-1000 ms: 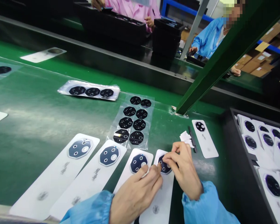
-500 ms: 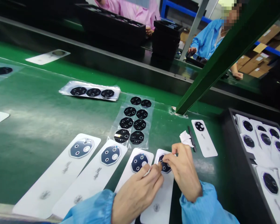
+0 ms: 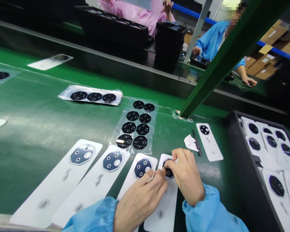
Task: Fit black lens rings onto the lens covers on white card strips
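Observation:
My left hand point(image 3: 142, 200) lies over the rightmost white phone back panel point(image 3: 161, 203), its fingers bent and fingertips pressed together at the panel's black octagonal camera piece point(image 3: 169, 173). From the other side, my right hand point(image 3: 187, 177) pinches thumb and fingers over that same piece. The two sets of fingertips nearly meet; whatever they pinch is hidden. Left of them lie more white panels, one point(image 3: 131, 181) partly under my left hand, another point(image 3: 91, 183) and a further one point(image 3: 55, 185) at far left. Each carries a dark octagonal camera piece with round holes.
Beyond the panels lies a clear sheet point(image 3: 149, 147) of black octagonal pieces, with a stack of similar sheets point(image 3: 90, 100) behind. A white cloth point(image 3: 190, 142), black stick point(image 3: 197, 143) and another panel point(image 3: 214, 146) are right. A black tray point(image 3: 252, 185) holds panels. A green post point(image 3: 207, 80) slants up.
My right fingertips have shifted slightly over the camera piece, while my left hand keeps nearly the same place. Across the bench, a person in pink has raised a hand. The view has shifted slightly.

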The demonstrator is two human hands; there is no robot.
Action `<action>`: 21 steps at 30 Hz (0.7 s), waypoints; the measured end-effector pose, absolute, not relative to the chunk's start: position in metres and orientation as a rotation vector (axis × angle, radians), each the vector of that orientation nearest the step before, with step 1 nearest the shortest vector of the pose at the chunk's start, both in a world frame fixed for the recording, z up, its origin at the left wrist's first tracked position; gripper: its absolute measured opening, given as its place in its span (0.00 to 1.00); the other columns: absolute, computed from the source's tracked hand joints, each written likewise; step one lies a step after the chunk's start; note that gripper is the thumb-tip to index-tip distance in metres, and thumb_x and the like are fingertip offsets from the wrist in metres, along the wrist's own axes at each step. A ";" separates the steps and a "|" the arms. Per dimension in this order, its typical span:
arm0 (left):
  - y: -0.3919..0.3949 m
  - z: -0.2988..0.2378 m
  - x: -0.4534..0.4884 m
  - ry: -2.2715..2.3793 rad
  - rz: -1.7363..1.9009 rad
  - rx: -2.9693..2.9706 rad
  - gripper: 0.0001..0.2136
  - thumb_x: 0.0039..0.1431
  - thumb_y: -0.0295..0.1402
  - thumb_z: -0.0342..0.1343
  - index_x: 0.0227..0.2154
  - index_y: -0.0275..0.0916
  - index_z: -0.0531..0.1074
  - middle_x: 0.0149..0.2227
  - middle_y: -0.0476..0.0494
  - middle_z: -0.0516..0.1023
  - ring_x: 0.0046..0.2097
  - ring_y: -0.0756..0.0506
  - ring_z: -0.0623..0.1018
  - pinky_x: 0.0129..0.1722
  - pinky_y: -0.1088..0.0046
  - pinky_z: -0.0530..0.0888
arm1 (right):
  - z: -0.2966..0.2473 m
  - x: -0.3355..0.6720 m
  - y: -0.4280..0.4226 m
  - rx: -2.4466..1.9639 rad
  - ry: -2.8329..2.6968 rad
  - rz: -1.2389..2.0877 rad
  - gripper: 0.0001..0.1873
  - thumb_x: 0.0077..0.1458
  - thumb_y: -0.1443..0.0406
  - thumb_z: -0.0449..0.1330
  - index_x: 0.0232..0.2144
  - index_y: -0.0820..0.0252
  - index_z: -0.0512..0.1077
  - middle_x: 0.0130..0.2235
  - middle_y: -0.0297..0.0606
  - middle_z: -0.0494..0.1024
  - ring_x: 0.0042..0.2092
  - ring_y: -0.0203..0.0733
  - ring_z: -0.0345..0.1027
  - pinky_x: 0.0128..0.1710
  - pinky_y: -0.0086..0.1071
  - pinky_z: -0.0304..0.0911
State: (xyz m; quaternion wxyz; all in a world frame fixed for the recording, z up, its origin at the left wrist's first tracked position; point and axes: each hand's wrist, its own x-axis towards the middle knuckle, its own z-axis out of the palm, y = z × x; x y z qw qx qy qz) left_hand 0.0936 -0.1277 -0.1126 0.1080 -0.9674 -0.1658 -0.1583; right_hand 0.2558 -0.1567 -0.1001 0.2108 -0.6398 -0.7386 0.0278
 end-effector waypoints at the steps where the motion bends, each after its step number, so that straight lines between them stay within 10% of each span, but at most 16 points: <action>1: -0.128 -0.113 0.093 -0.490 -0.462 -2.852 0.14 0.59 0.19 0.39 0.39 0.32 0.69 0.44 0.38 0.74 0.49 0.45 0.68 0.50 0.64 0.60 | -0.100 0.256 -0.157 -1.781 -2.042 0.067 0.11 0.56 0.76 0.53 0.26 0.58 0.69 0.34 0.36 0.65 0.37 0.40 0.54 0.34 0.33 0.51; 21: -0.129 -0.112 0.092 -0.505 -0.467 -2.846 0.14 0.59 0.20 0.40 0.40 0.33 0.69 0.44 0.39 0.75 0.48 0.46 0.68 0.49 0.65 0.62 | -0.100 0.263 -0.152 -1.755 -1.962 0.254 0.11 0.56 0.74 0.54 0.25 0.58 0.70 0.32 0.35 0.62 0.36 0.40 0.54 0.34 0.34 0.52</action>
